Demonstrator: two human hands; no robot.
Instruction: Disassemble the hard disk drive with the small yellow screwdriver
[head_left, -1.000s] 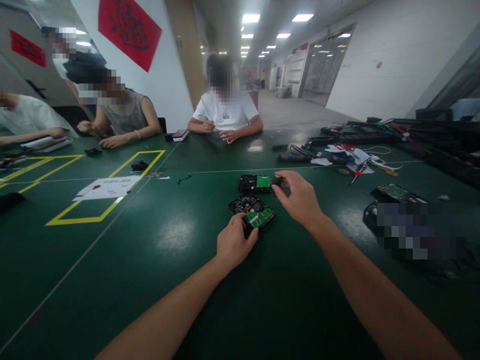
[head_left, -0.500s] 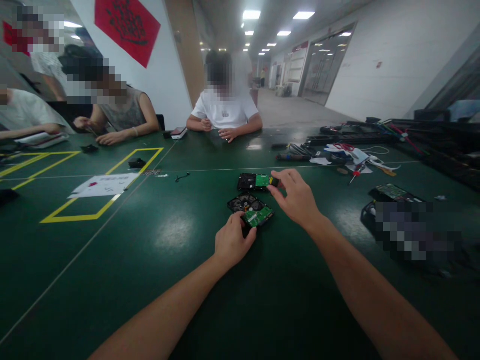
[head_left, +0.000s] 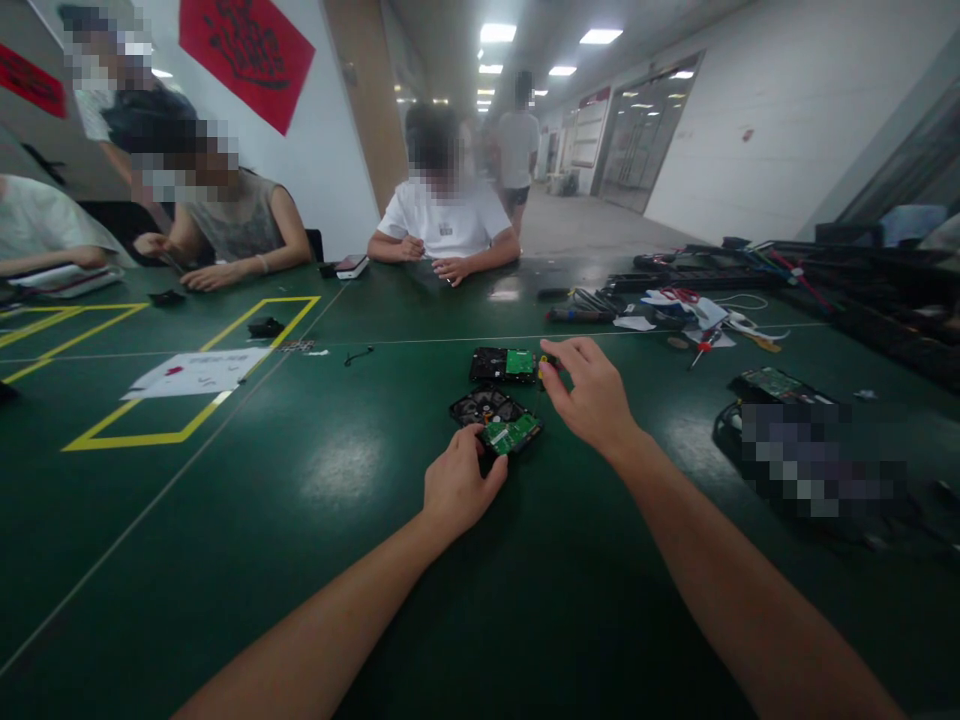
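Two black hard drives with green circuit boards lie on the green table in front of me. My left hand is closed on the near edge of the nearer hard drive, holding it down. My right hand pinches a small black and yellow tool, probably a screwdriver, its tip beside the right end of the farther hard drive. Most of the tool is hidden by my fingers.
A yellow taped rectangle with a white paper lies at left. Tools, cables and papers clutter the far right; another circuit board sits at right. Several people sit across the table, and one person walks in the corridor behind.
My right hand has drawn slightly left and toward me with the tool. The view has shifted a little. A person has appeared in the corridor. My left hand stays on the nearer drive.
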